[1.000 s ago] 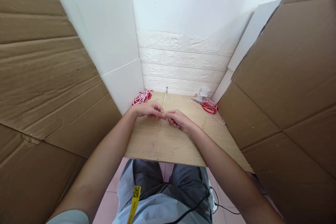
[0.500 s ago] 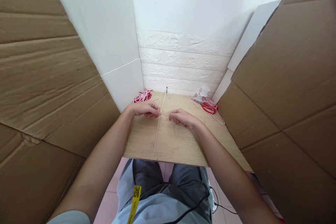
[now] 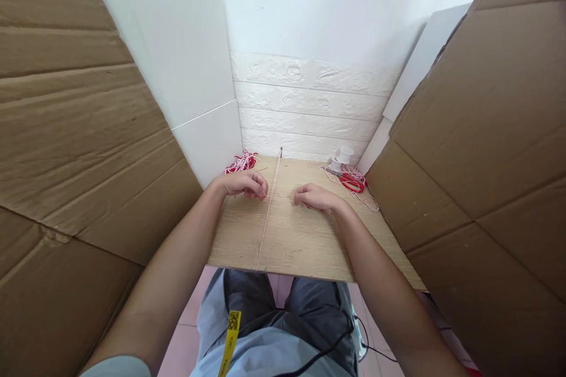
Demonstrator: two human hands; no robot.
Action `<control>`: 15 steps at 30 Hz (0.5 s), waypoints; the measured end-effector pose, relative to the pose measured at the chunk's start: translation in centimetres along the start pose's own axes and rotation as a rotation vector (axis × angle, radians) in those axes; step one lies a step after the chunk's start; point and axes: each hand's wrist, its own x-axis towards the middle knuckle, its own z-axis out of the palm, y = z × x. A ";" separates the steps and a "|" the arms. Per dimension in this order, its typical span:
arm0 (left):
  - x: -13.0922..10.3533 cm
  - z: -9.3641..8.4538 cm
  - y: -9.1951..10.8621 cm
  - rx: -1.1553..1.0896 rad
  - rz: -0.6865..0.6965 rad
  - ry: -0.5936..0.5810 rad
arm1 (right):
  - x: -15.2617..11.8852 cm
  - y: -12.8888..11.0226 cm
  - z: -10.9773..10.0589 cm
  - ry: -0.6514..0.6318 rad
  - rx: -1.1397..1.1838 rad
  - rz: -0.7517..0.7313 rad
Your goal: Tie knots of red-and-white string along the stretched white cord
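Observation:
A long pale string (image 3: 264, 230) runs from a small dark hook (image 3: 281, 149) at the wall down to the front edge of the wooden board (image 3: 305, 247). Just left of this string, my left hand (image 3: 247, 183) pinches a thin strand. My right hand (image 3: 315, 197) is closed on the other side, also with thin thread at its fingertips. Between the hands a thin thread (image 3: 283, 195) crosses the long string; whether it is knotted there is too small to tell.
Red and white threads (image 3: 241, 162) lie at the back left. At the back right are white spools (image 3: 343, 155), red-handled scissors (image 3: 352, 182) and more thread. Cardboard walls (image 3: 88, 129) stand on both sides. A black cable (image 3: 375, 350) hangs below the board.
My right hand has moved right, away from the long string, and my left hand slightly left. The gap between them is wider.

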 end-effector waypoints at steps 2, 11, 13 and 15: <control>0.0 0.0 0.0 0.003 0.018 0.017 | 0.2 0.5 -0.3 0.032 -0.099 -0.020; -0.4 -0.7 -0.6 0.190 -0.041 -0.044 | 0.4 1.3 -0.7 0.184 -0.397 0.115; -0.4 -0.9 -0.9 0.235 -0.066 -0.074 | 0.5 1.2 -0.3 0.262 -0.466 0.119; -0.3 -1.0 -1.1 0.251 -0.074 -0.073 | 0.6 1.0 0.3 0.371 -0.493 0.091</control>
